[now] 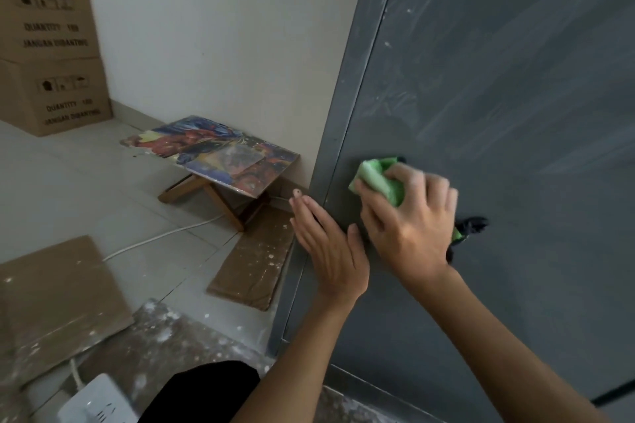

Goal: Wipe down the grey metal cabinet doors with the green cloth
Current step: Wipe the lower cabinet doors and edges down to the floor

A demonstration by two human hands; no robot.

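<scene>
Step in hand: wiping the lower left part of the grey cabinet door (515, 79).

- Right hand (412, 223) grips the green cloth (378, 178), fingers curled over the folded pad. The cloth is pressed on the door just right of its left edge.
- Left hand (330, 244) is open, fingers straight, laid against the frame strip (354, 72) at the door's left side. It holds nothing and looks like bracing.

To do it well:
- Even pressure through the pad, overlapping passes.
- Run right into the seam between door and strip, where dust likely collects.
- Refold to a clean face once the pad is loaded.
- Pale streaks and white specks higher up the door suggest that area needs another pass.

Materials:
- Door: flat painted sheet metal, matte and hard, so smears show easily.
- Cloth: soft, thick, bright green, folded into a rounded block.
- Dark shape right of the right wrist could be a handle or a cloth tail; cannot tell.

Around: tiled floor, dusty cardboard sheets (254, 261) near left, low folding stand (213, 151) with a colourful top far left.
</scene>
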